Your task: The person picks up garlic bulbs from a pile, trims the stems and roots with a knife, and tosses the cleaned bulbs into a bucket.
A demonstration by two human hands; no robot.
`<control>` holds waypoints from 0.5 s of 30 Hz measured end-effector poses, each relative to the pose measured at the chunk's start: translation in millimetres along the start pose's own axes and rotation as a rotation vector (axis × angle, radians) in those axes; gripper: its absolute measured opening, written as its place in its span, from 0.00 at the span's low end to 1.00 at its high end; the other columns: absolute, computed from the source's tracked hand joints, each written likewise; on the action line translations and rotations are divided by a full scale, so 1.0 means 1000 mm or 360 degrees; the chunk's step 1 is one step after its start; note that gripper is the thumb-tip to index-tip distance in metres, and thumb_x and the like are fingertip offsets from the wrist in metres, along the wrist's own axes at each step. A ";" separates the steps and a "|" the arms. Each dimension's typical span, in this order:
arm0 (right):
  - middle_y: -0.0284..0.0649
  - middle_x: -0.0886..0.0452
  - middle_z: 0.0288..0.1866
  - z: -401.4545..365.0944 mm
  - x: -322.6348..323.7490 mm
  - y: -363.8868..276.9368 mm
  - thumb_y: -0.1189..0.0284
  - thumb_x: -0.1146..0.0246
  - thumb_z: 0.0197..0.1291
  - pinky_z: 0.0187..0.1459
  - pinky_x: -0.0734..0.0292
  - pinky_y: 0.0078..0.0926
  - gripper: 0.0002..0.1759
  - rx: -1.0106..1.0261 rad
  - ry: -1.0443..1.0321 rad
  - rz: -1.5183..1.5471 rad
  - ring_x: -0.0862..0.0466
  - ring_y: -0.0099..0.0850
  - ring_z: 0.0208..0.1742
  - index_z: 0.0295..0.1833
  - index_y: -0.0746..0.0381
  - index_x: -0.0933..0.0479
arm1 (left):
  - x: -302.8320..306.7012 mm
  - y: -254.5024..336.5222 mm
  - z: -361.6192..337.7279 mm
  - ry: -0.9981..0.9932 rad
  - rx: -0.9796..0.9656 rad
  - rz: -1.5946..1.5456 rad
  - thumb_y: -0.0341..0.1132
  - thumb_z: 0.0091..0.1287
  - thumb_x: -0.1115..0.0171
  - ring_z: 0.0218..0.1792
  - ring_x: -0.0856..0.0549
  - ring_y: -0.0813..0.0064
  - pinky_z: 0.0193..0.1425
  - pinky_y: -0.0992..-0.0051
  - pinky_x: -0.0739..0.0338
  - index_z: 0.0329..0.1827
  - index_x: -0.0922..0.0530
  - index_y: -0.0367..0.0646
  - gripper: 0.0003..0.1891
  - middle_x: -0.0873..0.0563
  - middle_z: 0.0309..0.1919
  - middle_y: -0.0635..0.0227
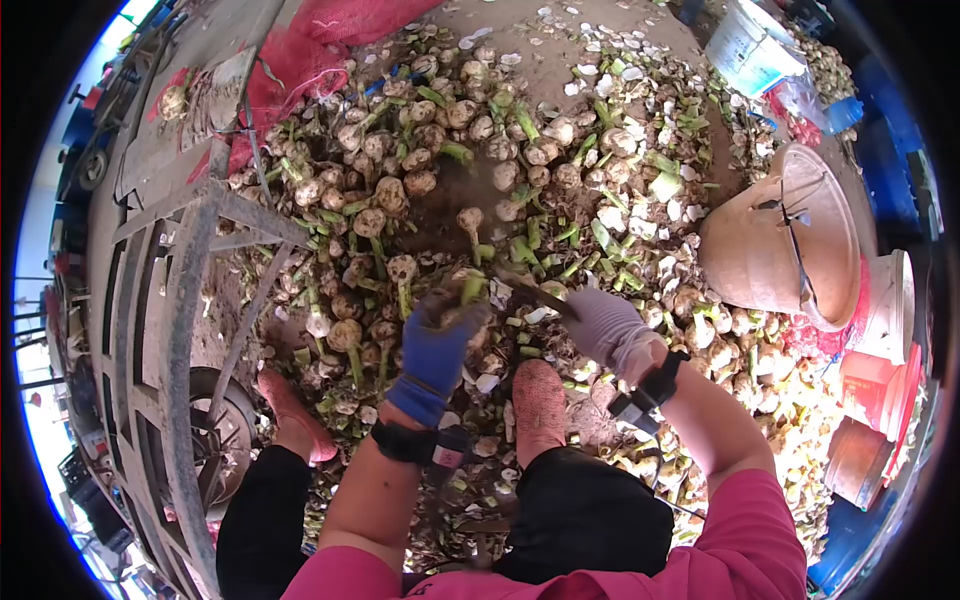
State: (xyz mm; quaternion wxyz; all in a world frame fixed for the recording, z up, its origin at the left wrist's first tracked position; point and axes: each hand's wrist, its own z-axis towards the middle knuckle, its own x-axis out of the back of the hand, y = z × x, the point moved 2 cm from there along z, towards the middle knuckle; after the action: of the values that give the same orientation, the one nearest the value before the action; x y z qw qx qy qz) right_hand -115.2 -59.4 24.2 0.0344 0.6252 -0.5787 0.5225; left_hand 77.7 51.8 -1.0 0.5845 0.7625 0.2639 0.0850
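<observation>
My left hand (440,340), in a blue glove, is closed around a bulb with a thick green stem (472,288), which looks like fresh garlic. The bulb is partly hidden by the fingers. In a pale glove, my right hand (605,325) grips a knife (540,295), its dark blade pointing left toward the held stem. Its handle is hidden in the palm. Just beyond the hands, a single stemmed bulb (470,222) lies on the ground, and a heap of muddy bulbs (390,195) spreads behind and left.
A metal-framed cart (180,300) with a wheel (222,430) stands close on my left. To the right are a brown bucket (735,240) tipped on its side and red containers (875,385). Trimmed bulbs (740,380) lie at right. Red mesh (300,60) and a white bucket (750,50) are farther back.
</observation>
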 end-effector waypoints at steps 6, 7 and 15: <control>0.40 0.17 0.28 0.002 0.028 0.042 0.68 0.43 0.67 0.31 0.22 0.27 0.15 -0.0280 0.0812 0.0869 0.18 0.29 0.28 0.51 0.68 0.21 | -0.049 -0.023 0.013 -0.1044 0.0018 0.0878 0.33 0.66 0.34 0.45 0.16 0.70 0.49 0.72 0.19 0.62 0.27 0.40 0.22 0.15 0.44 0.62; 0.40 0.17 0.28 0.006 0.038 0.042 0.68 0.43 0.67 0.31 0.22 0.26 0.15 -0.0412 0.0839 0.1052 0.17 0.29 0.28 0.51 0.68 0.21 | -0.060 -0.020 0.032 -0.1013 -0.0053 0.1095 0.36 0.65 0.33 0.46 0.16 0.68 0.49 0.72 0.20 0.64 0.28 0.40 0.25 0.16 0.45 0.61; 0.35 0.21 0.29 0.027 -0.001 0.048 0.61 0.37 0.67 0.22 0.26 0.20 0.24 -0.0845 0.0491 0.1433 0.24 0.23 0.23 0.60 0.66 0.28 | -0.016 -0.071 0.175 0.0041 0.0015 0.1523 0.33 0.58 0.27 0.48 0.17 0.63 0.51 0.68 0.19 0.64 0.29 0.42 0.30 0.18 0.51 0.54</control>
State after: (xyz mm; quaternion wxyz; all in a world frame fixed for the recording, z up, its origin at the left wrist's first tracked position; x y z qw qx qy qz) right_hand -134.8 -92.0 -16.1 0.0485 0.2015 -0.8895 0.4072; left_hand 119.5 -91.6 -117.2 0.4730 0.7999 -0.1091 0.3529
